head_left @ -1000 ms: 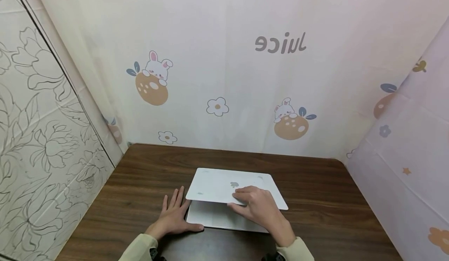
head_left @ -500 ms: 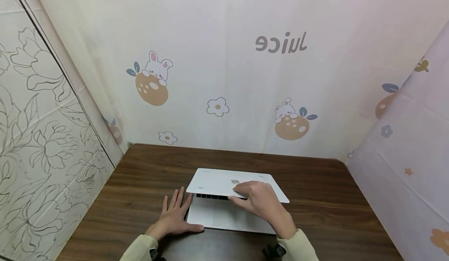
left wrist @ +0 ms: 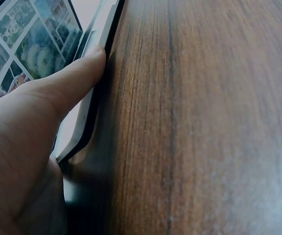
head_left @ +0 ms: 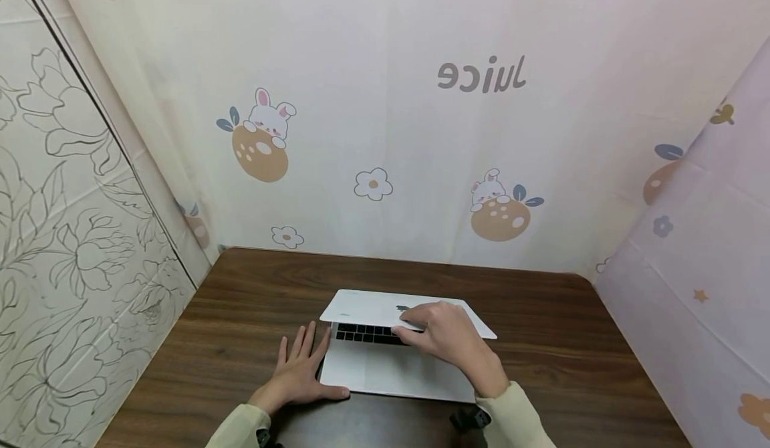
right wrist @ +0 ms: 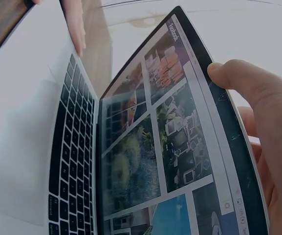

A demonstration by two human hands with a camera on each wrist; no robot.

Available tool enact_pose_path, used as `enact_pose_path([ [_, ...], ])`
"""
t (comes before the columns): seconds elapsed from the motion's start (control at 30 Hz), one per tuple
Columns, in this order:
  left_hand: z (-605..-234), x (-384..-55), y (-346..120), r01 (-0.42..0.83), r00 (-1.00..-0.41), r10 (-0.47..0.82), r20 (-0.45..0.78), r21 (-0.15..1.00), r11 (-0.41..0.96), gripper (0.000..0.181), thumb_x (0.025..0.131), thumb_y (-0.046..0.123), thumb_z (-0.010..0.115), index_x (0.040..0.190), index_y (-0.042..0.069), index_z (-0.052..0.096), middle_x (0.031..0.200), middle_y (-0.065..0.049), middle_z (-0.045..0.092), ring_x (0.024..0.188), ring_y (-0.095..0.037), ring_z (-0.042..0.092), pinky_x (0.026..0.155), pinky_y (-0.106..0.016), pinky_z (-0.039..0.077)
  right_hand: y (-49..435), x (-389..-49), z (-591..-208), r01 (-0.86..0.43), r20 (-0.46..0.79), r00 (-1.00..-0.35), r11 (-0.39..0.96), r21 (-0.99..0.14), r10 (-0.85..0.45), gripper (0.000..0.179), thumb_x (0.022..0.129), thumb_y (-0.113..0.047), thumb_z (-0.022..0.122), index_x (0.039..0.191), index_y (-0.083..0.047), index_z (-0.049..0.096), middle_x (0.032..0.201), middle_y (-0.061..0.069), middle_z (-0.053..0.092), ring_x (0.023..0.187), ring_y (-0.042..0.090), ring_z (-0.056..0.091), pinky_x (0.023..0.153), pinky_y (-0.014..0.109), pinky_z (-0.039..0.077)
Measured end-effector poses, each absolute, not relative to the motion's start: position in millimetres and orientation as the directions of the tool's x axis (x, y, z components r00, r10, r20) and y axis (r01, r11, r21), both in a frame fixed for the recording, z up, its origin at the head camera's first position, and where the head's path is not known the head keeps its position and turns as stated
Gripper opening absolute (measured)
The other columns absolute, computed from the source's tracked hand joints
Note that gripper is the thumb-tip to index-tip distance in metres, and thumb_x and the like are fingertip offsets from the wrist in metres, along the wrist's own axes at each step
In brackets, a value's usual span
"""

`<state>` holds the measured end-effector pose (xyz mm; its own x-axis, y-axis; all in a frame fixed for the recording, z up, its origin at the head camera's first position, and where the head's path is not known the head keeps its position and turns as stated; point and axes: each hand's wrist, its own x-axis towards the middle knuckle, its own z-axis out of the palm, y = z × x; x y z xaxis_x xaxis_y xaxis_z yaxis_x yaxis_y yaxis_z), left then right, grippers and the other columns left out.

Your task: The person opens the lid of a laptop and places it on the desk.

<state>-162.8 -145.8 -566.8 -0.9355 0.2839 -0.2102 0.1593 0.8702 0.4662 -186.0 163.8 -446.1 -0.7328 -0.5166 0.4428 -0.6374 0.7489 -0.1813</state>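
From my station I see the part-open MacBook (head_left: 361,351) midway between the left and right edges of the counter (head_left: 559,354); the right hand (head_left: 448,338) clamps its lid (head_left: 367,307) with its fingers, the left hand (head_left: 297,374), fingers spread apart, touches the base (head_left: 397,378)

From the head, looks forward and down from well back, taking in the bench (head_left: 553,348), the laptop (head_left: 373,361), the left grip (head_left: 297,373), the right grip (head_left: 448,341) and the cloth backdrop (head_left: 385,114). From the left wrist, slightly blurred, looks low and close past the left grip, apparently along the laptop's front edge. From the right wrist, looks sideways-on and close between keyboard (right wrist: 75,142) and screen (right wrist: 155,142). Shares the keyboard with the head view, the screen with the left wrist view.
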Motion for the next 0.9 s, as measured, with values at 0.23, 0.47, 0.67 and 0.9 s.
enact_pose_path([
  [0.23, -575, -164, -147, 0.168, -0.940, 0.282, -0.190, 0.461, 0.871, 0.136, 0.061, 0.096, 0.064, 0.167, 0.025, 0.016, 0.174, -0.017, -0.001, 0.160, -0.040, -0.005, 0.121, -0.067, -0.013, 164, -191, -441, -0.642, 0.418, -0.740, 0.739, -0.205, -0.527, 0.021, 0.090, -0.043, 0.077, 0.094, -0.024, 0.085, 0.090, -0.010, 0.080, 0.072, 0.003, 0.073, 0.058, 0.019, 0.053],
  [0.47, -577, -163, -148, 0.177, -0.945, 0.282, -0.167, 0.465, 0.867, 0.136, 0.062, 0.096, 0.063, 0.167, 0.023, 0.018, 0.174, -0.017, 0.001, 0.160, -0.040, -0.003, 0.121, -0.068, -0.012, 164, -195, -437, -0.623, 0.377, -0.768, 0.740, -0.254, -0.517, 0.022, 0.092, -0.043, 0.076, 0.098, -0.023, 0.085, 0.093, -0.007, 0.081, 0.068, 0.004, 0.072, 0.053, 0.014, 0.047],
  [0.67, -565, -161, -147, 0.171, -0.935, 0.294, -0.199, 0.473, 0.865, 0.133, 0.065, 0.092, 0.066, 0.167, 0.020, 0.019, 0.173, -0.019, 0.001, 0.160, -0.042, -0.003, 0.121, -0.069, -0.012, 165, -198, -432, -0.617, 0.352, -0.778, 0.742, -0.264, -0.521, 0.026, 0.093, -0.043, 0.074, 0.101, -0.020, 0.085, 0.096, -0.005, 0.081, 0.076, 0.009, 0.076, 0.056, 0.017, 0.051],
  [0.9, -565, -159, -147, 0.186, -0.936, 0.305, -0.175, 0.492, 0.851, 0.134, 0.065, 0.092, 0.065, 0.167, 0.020, 0.018, 0.173, -0.020, 0.003, 0.159, -0.043, -0.002, 0.120, -0.069, -0.013, 165, -201, -427, -0.593, 0.323, -0.799, 0.756, -0.278, -0.508, 0.030, 0.094, -0.045, 0.071, 0.103, -0.020, 0.084, 0.097, -0.004, 0.081, 0.065, 0.004, 0.068, 0.048, 0.016, 0.042],
])
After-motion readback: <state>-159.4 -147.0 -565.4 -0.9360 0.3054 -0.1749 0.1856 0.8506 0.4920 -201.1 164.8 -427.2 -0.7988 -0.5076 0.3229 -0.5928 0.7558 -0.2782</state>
